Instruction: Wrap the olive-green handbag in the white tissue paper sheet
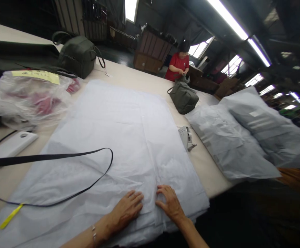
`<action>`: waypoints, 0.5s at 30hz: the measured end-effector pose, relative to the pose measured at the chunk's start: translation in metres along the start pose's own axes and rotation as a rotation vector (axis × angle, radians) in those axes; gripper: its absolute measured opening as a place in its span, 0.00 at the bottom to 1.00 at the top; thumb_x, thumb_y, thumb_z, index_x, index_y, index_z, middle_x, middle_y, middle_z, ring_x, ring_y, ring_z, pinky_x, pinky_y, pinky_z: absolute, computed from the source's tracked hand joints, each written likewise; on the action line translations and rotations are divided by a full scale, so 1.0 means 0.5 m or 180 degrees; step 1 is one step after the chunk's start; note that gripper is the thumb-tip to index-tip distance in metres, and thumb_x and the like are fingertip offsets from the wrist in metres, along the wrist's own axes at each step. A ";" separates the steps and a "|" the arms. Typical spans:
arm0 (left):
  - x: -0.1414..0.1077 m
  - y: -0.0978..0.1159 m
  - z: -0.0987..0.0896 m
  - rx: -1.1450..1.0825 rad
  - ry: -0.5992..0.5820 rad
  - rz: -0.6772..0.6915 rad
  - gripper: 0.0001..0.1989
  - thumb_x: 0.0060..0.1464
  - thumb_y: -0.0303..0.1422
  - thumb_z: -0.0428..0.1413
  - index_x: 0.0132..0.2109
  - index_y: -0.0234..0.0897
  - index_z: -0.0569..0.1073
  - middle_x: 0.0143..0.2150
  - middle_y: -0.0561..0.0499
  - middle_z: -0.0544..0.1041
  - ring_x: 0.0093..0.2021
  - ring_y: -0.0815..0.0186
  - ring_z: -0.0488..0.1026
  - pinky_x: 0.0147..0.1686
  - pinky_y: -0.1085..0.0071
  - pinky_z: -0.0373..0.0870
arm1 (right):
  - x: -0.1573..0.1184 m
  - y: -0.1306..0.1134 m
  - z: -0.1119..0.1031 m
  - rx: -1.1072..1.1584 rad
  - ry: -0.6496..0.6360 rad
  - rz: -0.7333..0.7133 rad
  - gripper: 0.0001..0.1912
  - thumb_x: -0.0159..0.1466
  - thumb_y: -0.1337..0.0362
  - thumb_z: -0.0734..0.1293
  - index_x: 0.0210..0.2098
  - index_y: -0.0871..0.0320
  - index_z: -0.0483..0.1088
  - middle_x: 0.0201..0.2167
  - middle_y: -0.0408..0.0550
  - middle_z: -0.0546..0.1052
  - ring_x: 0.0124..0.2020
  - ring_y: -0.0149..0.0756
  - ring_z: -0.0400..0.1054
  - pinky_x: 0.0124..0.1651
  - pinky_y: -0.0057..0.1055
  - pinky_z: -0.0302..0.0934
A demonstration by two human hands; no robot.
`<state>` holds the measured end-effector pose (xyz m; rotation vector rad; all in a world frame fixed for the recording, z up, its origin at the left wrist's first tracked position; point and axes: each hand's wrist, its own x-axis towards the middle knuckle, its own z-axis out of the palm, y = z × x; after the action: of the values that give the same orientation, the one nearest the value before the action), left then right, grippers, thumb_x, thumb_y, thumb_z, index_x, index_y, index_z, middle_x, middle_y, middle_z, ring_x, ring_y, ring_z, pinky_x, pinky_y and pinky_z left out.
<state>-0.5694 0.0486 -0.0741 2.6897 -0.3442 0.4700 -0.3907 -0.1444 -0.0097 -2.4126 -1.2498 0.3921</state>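
Note:
A stack of large whitish, translucent plastic bags or sheets (108, 131) is spread over the table in front of me. My left hand (126, 210) lies palm down on the stack near its front edge, fingers stretched out. Just to its right, my right hand (170, 205) rests on the same plastic beside a lengthwise fold, its thumb and fingers curved with a gap between them. Neither hand visibly grips anything. A black strap (88, 187) loops across the left part of the stack, with a yellow strip (11, 216) near it.
Grey-green bags (77, 57) (183, 96) stand farther back; a person in red (179, 65) handles the right one. Wrapped packages (229, 137) lie right, near a tape dispenser-like object (187, 137). Crumpled clear plastic (31, 100) and a white board (15, 144) lie left.

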 end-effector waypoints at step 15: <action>0.025 0.035 -0.055 0.0141 -0.0538 0.0083 0.04 0.62 0.27 0.52 0.39 0.40 0.68 0.42 0.51 0.73 0.37 0.62 0.69 0.35 0.65 0.64 | 0.072 -0.044 -0.066 0.1564 0.0363 0.0808 0.15 0.56 0.51 0.66 0.23 0.56 0.68 0.47 0.56 0.76 0.48 0.47 0.71 0.51 0.41 0.63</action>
<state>-0.5707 0.0423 -0.0397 2.7784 -0.4212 0.2605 -0.3724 -0.1105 0.0274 -2.1285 -0.6960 0.5524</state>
